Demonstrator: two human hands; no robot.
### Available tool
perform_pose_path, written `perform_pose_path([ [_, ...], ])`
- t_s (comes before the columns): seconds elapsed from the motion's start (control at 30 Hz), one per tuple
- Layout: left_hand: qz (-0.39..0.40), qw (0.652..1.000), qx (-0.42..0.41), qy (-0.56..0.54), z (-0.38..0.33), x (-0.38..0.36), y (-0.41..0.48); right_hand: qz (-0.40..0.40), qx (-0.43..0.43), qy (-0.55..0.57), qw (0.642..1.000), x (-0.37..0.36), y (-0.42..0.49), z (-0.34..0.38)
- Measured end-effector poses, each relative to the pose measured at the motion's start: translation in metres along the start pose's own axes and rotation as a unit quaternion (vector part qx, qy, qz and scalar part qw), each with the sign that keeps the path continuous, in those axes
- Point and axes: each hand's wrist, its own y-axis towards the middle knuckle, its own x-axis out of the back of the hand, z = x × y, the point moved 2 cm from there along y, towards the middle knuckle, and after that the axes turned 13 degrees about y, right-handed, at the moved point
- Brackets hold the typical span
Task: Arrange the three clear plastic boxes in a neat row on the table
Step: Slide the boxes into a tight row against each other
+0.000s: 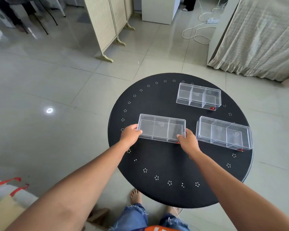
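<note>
Three clear plastic boxes with inner dividers lie on a round black table [165, 189]. The left box [161, 128] is held at both short ends: my left hand [130, 135] grips its left end and my right hand [188, 140] grips its right near corner. A second box [223, 133] rests to the right of it, close to the table's right edge. The third box [198, 96] sits farther back on the right, apart from the other two.
The table has a ring of small white dot patterns near its rim. Beyond it are a tiled floor, a folding screen [107, 25], a white cable [197, 34] and a curtain [257, 39]. My bare feet and a bag [5, 189] are below.
</note>
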Motion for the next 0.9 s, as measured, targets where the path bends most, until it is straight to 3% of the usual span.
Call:
perform_pose_path([
  [0.37, -0.002, 0.999, 0.024, 0.022, 0.064, 0.041, -0.016, 0.064, 0.021, -0.031, 0.997, -0.052, -0.04, -0.016],
  [0.8, 0.012, 0.999, 0.05, 0.006, 0.08, 0.05, -0.023, 0.086, 0.038, -0.003, 0.996, -0.062, -0.054, -0.013],
  [0.9, -0.035, 0.997, 0.05, 0.045, 0.069, 0.051, -0.026, 0.083, 0.024, -0.009, 0.996, -0.06, -0.051, -0.014],
])
